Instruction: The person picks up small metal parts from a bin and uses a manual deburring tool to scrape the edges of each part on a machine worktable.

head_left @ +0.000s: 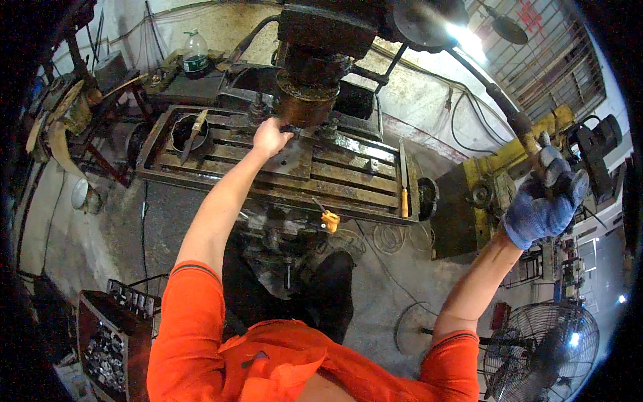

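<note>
My left hand, bare, reaches in under the dark spindle head of a drilling or milling machine. Its fingers are curled at a small dark piece whose kind I cannot make out. Below the spindle a flat metal block lies on the slotted machine table. Out to the right, my right hand, in a blue knitted glove, is closed round the end of a long lever that slopes down from the machine's head.
On the table's left stands a round pot with a brush across it. A yellow-handled file lies at its right end. An orange-yellow object sits at the front edge. A fan stands lower right, a box of metal parts lower left.
</note>
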`<action>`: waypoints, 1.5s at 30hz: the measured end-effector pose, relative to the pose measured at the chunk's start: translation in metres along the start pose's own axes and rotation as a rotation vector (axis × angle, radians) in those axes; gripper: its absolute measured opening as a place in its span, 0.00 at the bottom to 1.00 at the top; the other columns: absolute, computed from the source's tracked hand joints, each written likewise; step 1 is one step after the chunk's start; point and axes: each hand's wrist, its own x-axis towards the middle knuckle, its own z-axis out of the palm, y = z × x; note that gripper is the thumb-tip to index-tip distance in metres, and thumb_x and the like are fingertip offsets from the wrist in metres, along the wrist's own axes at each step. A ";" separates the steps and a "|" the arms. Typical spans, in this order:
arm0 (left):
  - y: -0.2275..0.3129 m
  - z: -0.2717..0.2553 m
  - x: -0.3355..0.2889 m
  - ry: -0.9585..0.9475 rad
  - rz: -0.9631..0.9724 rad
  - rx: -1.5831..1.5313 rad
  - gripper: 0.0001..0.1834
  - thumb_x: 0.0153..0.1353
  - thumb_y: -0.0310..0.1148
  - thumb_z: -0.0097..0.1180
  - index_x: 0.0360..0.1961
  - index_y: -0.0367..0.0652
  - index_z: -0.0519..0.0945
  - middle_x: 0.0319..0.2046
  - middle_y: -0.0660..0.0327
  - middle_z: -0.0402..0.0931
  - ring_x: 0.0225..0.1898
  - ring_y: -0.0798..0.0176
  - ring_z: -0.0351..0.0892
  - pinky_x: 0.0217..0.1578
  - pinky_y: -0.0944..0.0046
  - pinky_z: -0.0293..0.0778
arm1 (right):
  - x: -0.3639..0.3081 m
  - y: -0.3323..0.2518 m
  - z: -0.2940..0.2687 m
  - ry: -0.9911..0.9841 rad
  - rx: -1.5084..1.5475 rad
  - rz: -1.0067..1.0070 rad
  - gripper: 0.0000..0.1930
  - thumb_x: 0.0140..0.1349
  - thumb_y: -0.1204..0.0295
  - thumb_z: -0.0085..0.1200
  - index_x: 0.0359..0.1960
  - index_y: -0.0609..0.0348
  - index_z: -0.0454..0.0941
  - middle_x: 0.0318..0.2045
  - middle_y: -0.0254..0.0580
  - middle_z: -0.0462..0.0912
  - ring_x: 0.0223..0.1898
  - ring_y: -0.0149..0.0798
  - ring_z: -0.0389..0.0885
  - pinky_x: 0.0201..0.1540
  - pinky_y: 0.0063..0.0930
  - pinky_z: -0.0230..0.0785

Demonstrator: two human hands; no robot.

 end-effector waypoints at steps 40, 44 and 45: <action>0.006 -0.001 -0.004 0.094 0.007 0.178 0.20 0.42 0.37 0.64 0.35 0.36 0.79 0.33 0.45 0.76 0.39 0.47 0.75 0.40 0.54 0.71 | -0.045 0.026 0.003 -0.038 -0.155 -0.203 0.20 0.63 0.61 0.33 0.16 0.58 0.65 0.19 0.45 0.71 0.29 0.43 0.71 0.53 0.52 0.59; -0.003 0.004 -0.001 0.114 0.038 0.109 0.20 0.41 0.37 0.64 0.34 0.35 0.78 0.33 0.44 0.76 0.39 0.46 0.75 0.40 0.54 0.71 | -0.025 0.019 0.010 -0.047 -0.212 -0.262 0.20 0.64 0.62 0.33 0.17 0.60 0.66 0.18 0.46 0.71 0.27 0.42 0.71 0.52 0.51 0.60; -0.008 0.006 0.001 0.110 0.033 0.100 0.20 0.41 0.37 0.64 0.34 0.35 0.78 0.33 0.44 0.76 0.39 0.46 0.75 0.40 0.54 0.71 | -0.019 0.019 0.008 -0.034 -0.249 -0.281 0.20 0.64 0.62 0.33 0.17 0.60 0.66 0.18 0.46 0.71 0.26 0.42 0.71 0.52 0.50 0.60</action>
